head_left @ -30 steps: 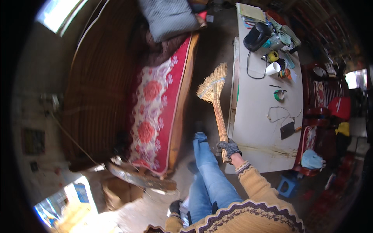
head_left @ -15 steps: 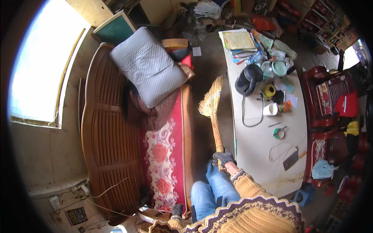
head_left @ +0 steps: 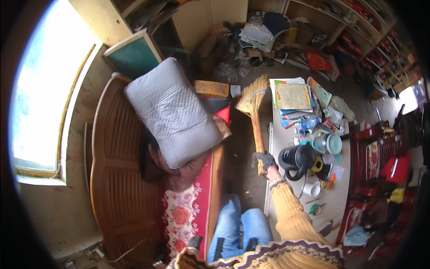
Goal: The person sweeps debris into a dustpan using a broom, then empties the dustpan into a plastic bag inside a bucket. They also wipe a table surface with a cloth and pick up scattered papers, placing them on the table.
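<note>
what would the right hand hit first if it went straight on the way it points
The right hand holds the broom; past it, the way looks free over the floor up to the heap of clutter, though depth is unclear.

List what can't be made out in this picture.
In the head view:
- Tan straw broom: handle partly covered by the grey-gloved right hand.
- Dark-gloved left hand: fingers too small and dim.
- Crumpled brown cloth: partly under the grey quilted pillow.
- Bright rectangular window: view outside lost to glare.
</note>
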Demonstrator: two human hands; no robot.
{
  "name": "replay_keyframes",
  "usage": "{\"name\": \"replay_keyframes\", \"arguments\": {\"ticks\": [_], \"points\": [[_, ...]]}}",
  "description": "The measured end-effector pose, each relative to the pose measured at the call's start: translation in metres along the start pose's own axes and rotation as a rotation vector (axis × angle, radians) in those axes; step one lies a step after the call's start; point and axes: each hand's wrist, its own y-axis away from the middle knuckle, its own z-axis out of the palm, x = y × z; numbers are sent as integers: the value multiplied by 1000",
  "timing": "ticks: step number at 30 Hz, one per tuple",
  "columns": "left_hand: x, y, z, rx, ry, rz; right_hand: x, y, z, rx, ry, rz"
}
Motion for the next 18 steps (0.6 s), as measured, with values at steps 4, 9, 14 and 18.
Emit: {"name": "replay_keyframes", "arguments": {"ticks": [4, 9, 14, 18], "points": [[55, 6, -51, 323, 1013, -167, -51, -90, 21, -117, -274, -67], [108, 12, -93, 266, 1206, -256, -107, -204, 49, -188, -467, -58], [128, 27, -84, 377, 962, -223, -148, -341, 69, -186, -407, -36], [163, 21, -71, 244, 1352, -590, -129, -418, 55, 120, 0, 152]]}}
